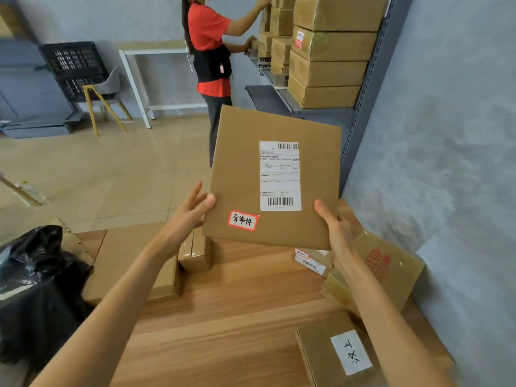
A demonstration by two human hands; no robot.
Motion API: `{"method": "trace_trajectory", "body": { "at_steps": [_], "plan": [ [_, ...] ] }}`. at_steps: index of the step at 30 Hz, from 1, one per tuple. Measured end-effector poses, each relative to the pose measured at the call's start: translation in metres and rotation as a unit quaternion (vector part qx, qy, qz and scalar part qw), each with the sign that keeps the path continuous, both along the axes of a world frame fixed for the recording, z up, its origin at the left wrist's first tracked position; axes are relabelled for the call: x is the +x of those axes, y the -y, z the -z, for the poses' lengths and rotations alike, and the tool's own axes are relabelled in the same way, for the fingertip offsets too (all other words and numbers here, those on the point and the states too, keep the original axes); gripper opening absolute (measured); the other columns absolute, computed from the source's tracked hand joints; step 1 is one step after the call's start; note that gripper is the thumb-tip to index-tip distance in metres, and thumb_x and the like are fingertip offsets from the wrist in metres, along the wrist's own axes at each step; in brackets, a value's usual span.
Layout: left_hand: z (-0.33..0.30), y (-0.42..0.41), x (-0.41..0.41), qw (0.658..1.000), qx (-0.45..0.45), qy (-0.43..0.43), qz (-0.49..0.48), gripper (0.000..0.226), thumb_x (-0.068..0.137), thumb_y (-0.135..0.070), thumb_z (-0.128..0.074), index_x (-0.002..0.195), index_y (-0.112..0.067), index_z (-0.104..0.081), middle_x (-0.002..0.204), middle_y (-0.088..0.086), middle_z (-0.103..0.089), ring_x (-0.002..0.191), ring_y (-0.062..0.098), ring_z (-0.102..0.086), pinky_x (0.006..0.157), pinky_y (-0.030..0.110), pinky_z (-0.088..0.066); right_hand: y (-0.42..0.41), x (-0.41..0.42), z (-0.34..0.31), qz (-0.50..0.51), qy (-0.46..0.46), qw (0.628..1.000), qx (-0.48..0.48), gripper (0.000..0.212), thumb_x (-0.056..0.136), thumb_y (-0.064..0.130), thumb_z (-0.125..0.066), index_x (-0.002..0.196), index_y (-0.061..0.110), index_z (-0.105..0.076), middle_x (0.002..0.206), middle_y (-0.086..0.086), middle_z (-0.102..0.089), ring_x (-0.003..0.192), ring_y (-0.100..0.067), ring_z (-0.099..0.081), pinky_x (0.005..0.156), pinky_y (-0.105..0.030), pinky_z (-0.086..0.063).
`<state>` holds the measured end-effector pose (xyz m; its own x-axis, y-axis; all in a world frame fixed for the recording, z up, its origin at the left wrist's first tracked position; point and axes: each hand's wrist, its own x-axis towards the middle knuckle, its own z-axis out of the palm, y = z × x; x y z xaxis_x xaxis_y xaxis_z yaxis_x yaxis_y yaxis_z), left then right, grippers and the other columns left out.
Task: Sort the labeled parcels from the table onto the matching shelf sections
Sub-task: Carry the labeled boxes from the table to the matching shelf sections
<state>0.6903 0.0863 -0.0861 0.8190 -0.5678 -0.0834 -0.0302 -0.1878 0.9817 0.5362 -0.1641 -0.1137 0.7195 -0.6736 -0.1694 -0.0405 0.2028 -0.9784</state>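
Both hands have a flat cardboard parcel [272,177] held up in the air above the wooden table [223,317], face toward the camera. The left hand [192,210] pinches its left edge with the thumb on the front, fingers spread behind. The right hand [335,227] grips the lower right corner, thumb on the front. The parcel carries a white shipping label [280,175] with barcodes and a red-bordered sticker [242,220] with handwriting near the bottom left.

On the table there's a small taped box [195,254] under the parcel's lower left corner, a big flat carton [134,263] beside it, a box with red print [385,272] on the right, and a box with a white handwritten label [337,353] at the near right. A black plastic bag [36,289] sits at the left edge.

Behind, a person in a red shirt [208,46] reaches into the metal shelf [307,107], which is stacked with cartons [329,60].
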Motion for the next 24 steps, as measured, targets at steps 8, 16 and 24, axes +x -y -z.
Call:
{"method": "trace_trajectory", "body": {
  "at_steps": [8,16,24],
  "plan": [
    [0.002,-0.008,-0.031,0.993,-0.096,-0.064,-0.006,0.091,0.048,-0.067,-0.079,0.123,-0.02,-0.057,0.101,-0.006,-0.074,0.089,0.008,-0.07,0.069,0.017,-0.051,-0.028,-0.03,-0.028,0.023,-0.002,0.999,-0.029,0.06,0.069,0.062,-0.074,0.114,0.023,-0.063,0.11,0.005,-0.07,0.104,-0.014,-0.065,0.099,-0.036,-0.049],
    [-0.009,-0.053,-0.042,0.988,-0.135,-0.076,0.021,0.07,0.055,-0.055,-0.071,0.112,-0.014,-0.062,0.087,-0.002,-0.075,0.076,0.009,-0.069,0.07,0.026,-0.048,-0.104,-0.078,-0.049,0.016,-0.003,0.999,-0.047,0.069,0.078,0.057,-0.067,0.133,0.019,-0.051,0.118,0.008,-0.062,0.098,-0.001,-0.059,0.078,-0.01,-0.046],
    [-0.017,-0.099,-0.069,0.981,-0.131,-0.077,0.116,0.067,0.055,-0.057,-0.069,0.108,-0.016,-0.064,0.086,-0.002,-0.075,0.076,0.012,-0.069,0.065,0.024,-0.05,-0.195,-0.136,-0.065,0.158,-0.005,0.984,-0.085,0.02,0.083,0.038,-0.072,0.098,0.027,-0.066,0.105,0.003,-0.072,0.099,-0.015,-0.068,0.094,-0.041,-0.053]
  ]
}}
